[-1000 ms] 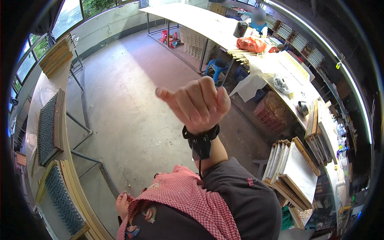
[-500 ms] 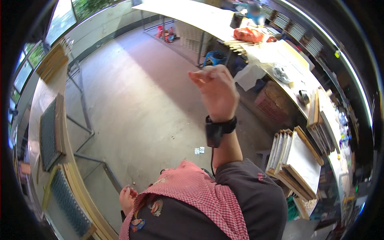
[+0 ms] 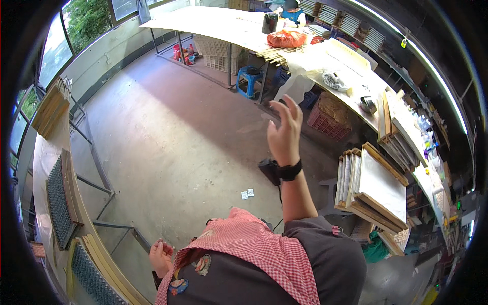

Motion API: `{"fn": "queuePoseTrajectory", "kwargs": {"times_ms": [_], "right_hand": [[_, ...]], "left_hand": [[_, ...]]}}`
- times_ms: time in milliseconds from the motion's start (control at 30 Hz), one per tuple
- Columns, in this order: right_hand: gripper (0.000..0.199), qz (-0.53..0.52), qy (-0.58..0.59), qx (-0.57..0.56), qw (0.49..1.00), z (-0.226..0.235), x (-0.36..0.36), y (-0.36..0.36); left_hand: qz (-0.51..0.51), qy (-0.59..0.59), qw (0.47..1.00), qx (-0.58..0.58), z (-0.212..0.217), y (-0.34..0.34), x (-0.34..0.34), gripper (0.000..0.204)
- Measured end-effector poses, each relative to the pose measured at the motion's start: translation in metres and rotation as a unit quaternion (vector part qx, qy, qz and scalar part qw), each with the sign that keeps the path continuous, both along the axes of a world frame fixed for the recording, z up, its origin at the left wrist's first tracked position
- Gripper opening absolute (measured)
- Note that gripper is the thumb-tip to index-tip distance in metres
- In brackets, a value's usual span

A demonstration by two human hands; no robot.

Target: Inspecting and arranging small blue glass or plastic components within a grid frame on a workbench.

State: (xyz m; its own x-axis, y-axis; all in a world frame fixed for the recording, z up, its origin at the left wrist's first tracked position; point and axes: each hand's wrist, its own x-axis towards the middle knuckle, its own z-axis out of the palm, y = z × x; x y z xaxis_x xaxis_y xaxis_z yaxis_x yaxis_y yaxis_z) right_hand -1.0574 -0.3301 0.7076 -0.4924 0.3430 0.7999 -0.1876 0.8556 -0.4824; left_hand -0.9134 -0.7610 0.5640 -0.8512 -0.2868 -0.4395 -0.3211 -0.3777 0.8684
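Observation:
My right hand (image 3: pixel 285 133) is raised in front of my body, its fingers spread and curved, with nothing in them. A black strap with a small black box (image 3: pixel 270 171) is round that wrist. Low at my left side hangs my left hand (image 3: pixel 161 258), its fingers loosely bent and apart, and I see nothing in it. The nearest things to it are wooden frames with dark bristly faces (image 3: pixel 94 272) on the left table. Right of my right arm stands a stack of wooden frames with pale panels (image 3: pixel 381 190).
A long pale table (image 3: pixel 213 24) curves across the back and right, bearing a red plastic bag (image 3: pixel 286 38) and wooden sticks (image 3: pixel 279 54). A blue stool (image 3: pixel 249 81) and red crate (image 3: pixel 328 122) stand below. Another person (image 3: pixel 293 14) sits beyond. Two small white packets (image 3: pixel 247 193) lie on the floor.
My right hand has gone from closed, bunched fingers to spread ones and sits slightly lower. The whole view has shifted, so the back table and window show more. My left hand hangs much as before.

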Motion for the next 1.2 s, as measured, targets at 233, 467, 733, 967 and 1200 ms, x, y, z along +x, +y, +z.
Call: {"fn": "queuePoseTrajectory", "kwargs": {"times_ms": [233,467,733,967,1200], "right_hand": [[0.034,-0.092,-0.014,0.093,0.991,0.008,0.013,0.039],[0.029,-0.089,-0.049,0.034,0.994,0.008,0.019,0.058],[0.026,0.007,-0.104,0.085,0.991,-0.004,-0.034,0.028],[0.026,0.312,-0.143,0.147,0.928,-0.018,-0.064,-0.063],[0.032,0.852,-0.371,0.144,0.341,-0.034,0.032,-0.219]], "left_hand": [[0.039,0.009,0.999,-0.009,-0.013,-0.002,0.026,0.013],[0.114,0.002,0.993,0.025,0.001,0.01,0.031,0.009],[0.204,0.005,0.979,0.003,0.005,0.01,0.057,0.009],[0.298,0.082,0.948,-0.073,0.039,-0.027,0.084,0.011],[0.417,0.441,0.78,0.15,0.152,-0.11,0.109,0.01]]}}
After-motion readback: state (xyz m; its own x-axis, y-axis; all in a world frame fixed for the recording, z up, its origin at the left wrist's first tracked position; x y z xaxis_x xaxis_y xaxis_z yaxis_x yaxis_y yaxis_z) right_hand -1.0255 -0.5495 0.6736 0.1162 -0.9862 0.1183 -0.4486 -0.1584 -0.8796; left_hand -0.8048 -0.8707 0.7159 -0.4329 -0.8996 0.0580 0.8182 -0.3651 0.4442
